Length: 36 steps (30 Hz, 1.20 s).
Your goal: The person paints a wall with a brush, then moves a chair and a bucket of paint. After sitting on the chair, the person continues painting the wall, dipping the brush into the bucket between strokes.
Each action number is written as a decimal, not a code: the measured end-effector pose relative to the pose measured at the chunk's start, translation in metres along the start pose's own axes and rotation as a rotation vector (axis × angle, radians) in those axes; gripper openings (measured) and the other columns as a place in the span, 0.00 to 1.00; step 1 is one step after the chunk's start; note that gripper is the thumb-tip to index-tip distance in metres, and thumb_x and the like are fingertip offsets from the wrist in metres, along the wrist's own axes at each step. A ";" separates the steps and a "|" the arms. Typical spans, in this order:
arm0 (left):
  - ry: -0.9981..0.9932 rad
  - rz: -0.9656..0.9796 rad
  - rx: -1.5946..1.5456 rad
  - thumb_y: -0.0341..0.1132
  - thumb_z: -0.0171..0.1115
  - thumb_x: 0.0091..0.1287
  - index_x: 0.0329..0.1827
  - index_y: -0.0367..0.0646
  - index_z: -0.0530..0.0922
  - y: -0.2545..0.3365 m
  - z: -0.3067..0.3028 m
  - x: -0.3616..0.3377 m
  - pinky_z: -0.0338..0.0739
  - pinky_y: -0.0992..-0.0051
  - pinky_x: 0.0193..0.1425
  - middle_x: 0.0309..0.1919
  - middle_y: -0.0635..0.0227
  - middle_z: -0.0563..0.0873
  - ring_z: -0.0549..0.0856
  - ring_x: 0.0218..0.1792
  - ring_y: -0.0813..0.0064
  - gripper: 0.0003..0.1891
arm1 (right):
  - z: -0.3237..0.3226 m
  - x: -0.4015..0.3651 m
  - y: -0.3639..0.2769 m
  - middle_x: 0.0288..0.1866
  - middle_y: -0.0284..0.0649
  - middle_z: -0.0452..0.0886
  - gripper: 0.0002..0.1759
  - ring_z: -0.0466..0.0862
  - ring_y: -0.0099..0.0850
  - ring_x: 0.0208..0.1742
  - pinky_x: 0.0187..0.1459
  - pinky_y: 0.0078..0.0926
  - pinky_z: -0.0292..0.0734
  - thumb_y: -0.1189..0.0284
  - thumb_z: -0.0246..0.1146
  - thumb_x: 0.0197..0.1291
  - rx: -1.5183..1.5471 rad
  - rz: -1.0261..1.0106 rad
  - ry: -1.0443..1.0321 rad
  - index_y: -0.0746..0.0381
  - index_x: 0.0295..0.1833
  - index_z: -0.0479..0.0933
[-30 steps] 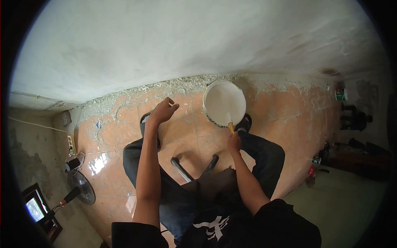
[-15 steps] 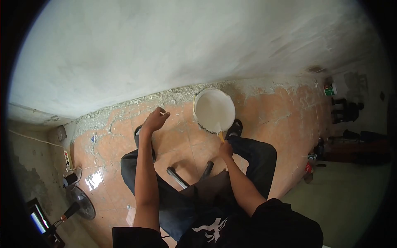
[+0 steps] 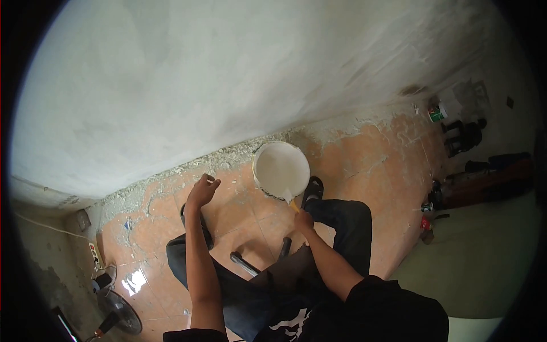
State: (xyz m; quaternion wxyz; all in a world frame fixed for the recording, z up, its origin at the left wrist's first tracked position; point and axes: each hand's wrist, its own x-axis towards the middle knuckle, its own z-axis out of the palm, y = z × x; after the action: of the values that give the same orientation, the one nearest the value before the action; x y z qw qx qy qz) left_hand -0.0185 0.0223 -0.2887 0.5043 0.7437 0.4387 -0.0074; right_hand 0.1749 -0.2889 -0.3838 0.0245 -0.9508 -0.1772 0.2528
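My right hand (image 3: 303,221) is closed around the yellow handle of a putty knife (image 3: 294,205). Its white-coated end rests at the near rim of a white bucket (image 3: 256,179), and the blade's exact shape is hard to make out. Pale, creamy material (image 3: 280,164) fills the bucket's inside, and some is smeared on the near rim. To the left of the bucket, my left hand (image 3: 202,191) hovers above the floor, empty, fingers loosely bent and thumb apart.
A pale, patchy wall (image 3: 188,74) rises ahead, with crumbled debris (image 3: 211,159) along its foot on the orange tile floor (image 3: 364,165). A fan (image 3: 119,313) and power strip (image 3: 94,253) are at the left. A green-and-white tub (image 3: 437,113) stands far right.
The view has tilted, so the bucket and both hands sit lower and further left in the picture. My right hand keeps its grip on the putty knife at the rim.
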 end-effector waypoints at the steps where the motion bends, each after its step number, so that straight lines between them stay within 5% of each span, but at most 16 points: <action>1: -0.002 -0.005 0.003 0.50 0.54 0.61 0.48 0.35 0.72 0.002 -0.001 -0.002 0.73 0.65 0.50 0.42 0.46 0.80 0.79 0.46 0.54 0.25 | -0.001 0.000 -0.002 0.40 0.51 0.78 0.17 0.79 0.46 0.42 0.41 0.40 0.74 0.64 0.48 0.64 0.022 0.008 0.018 0.68 0.44 0.71; 8: 0.004 0.014 0.012 0.49 0.55 0.62 0.48 0.36 0.72 -0.002 -0.001 0.000 0.72 0.66 0.48 0.41 0.48 0.80 0.80 0.45 0.56 0.23 | 0.002 0.000 -0.004 0.40 0.51 0.78 0.19 0.80 0.45 0.42 0.41 0.38 0.74 0.63 0.48 0.64 0.042 0.050 -0.061 0.69 0.46 0.71; 11: 0.005 0.016 0.047 0.49 0.56 0.61 0.47 0.36 0.72 -0.003 -0.001 0.000 0.72 0.66 0.48 0.40 0.48 0.81 0.80 0.45 0.56 0.23 | 0.010 0.016 0.002 0.38 0.51 0.79 0.18 0.79 0.48 0.42 0.40 0.38 0.74 0.64 0.50 0.63 0.169 0.089 0.070 0.68 0.46 0.74; 13: 0.048 0.034 0.024 0.49 0.56 0.61 0.45 0.37 0.73 -0.012 0.002 0.004 0.72 0.66 0.48 0.40 0.47 0.81 0.80 0.45 0.55 0.22 | 0.025 0.039 0.009 0.31 0.46 0.80 0.17 0.81 0.41 0.33 0.33 0.32 0.74 0.64 0.52 0.62 0.291 0.115 0.109 0.68 0.41 0.76; 15: 0.048 0.001 0.033 0.52 0.56 0.60 0.47 0.38 0.73 -0.009 0.000 0.001 0.72 0.65 0.49 0.43 0.47 0.80 0.79 0.47 0.55 0.24 | 0.020 0.040 0.011 0.20 0.34 0.73 0.16 0.74 0.25 0.21 0.23 0.21 0.69 0.62 0.53 0.62 0.807 0.020 0.087 0.65 0.34 0.76; 19: 0.050 0.002 -0.020 0.52 0.55 0.60 0.48 0.38 0.73 -0.011 -0.005 -0.004 0.72 0.65 0.50 0.45 0.48 0.79 0.79 0.48 0.55 0.24 | -0.076 -0.031 -0.050 0.16 0.25 0.61 0.17 0.61 0.14 0.17 0.17 0.14 0.58 0.59 0.52 0.63 1.191 0.024 -0.054 0.62 0.31 0.73; 30: 0.103 -0.062 0.010 0.51 0.57 0.58 0.48 0.34 0.72 -0.043 -0.026 -0.034 0.71 0.62 0.52 0.45 0.45 0.79 0.77 0.49 0.51 0.27 | -0.275 -0.102 -0.320 0.17 0.25 0.56 0.19 0.55 0.14 0.18 0.20 0.14 0.53 0.58 0.46 0.67 1.508 -1.001 -0.068 0.62 0.33 0.69; 36: 0.146 -0.054 -0.049 0.51 0.56 0.59 0.48 0.36 0.73 -0.042 -0.033 -0.035 0.72 0.63 0.51 0.44 0.48 0.80 0.79 0.48 0.54 0.25 | -0.320 -0.135 -0.425 0.16 0.26 0.55 0.20 0.56 0.15 0.18 0.21 0.13 0.53 0.56 0.46 0.67 1.519 -1.186 -0.062 0.62 0.32 0.69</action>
State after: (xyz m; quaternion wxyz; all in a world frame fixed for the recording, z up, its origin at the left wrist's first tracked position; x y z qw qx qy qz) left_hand -0.0821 0.0289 -0.2885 0.4887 0.7176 0.4943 0.0444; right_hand 0.0840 0.0753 0.0166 0.7523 -0.4301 -0.4186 0.2717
